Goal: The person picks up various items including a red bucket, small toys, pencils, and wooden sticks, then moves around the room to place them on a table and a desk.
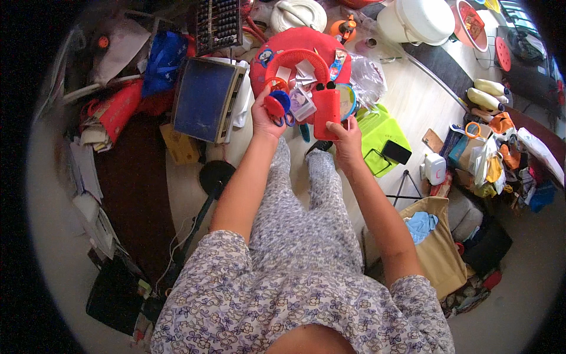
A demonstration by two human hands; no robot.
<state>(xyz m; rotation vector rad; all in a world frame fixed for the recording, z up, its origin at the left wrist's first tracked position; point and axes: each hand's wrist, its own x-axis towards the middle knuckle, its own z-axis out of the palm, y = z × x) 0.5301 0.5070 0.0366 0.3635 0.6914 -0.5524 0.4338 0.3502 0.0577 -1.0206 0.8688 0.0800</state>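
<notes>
My left hand [265, 116] holds several small plastic items, among them a red round piece [274, 106], a blue round piece [281, 98] and what look like blue scissor handles [288, 118]. Gripped between thumb and fingers of my right hand [347, 139] is a flat red rectangular case [326, 110]. Beyond both hands a red plastic basket [305, 56] rests on a red round stool or cushion [340, 48]. White paper pieces [305, 71] and a clear plastic box [302, 105] lie in or by the basket. A round blue-rimmed container [348, 101] stands partly behind the red case.
To the right, a lime-green plastic stool [384, 128] bears a black phone [396, 151] and eyeglasses [376, 155]. A blue-topped box [205, 99] and an abacus [219, 24] are at the left. A white bucket [415, 20] stands at the back.
</notes>
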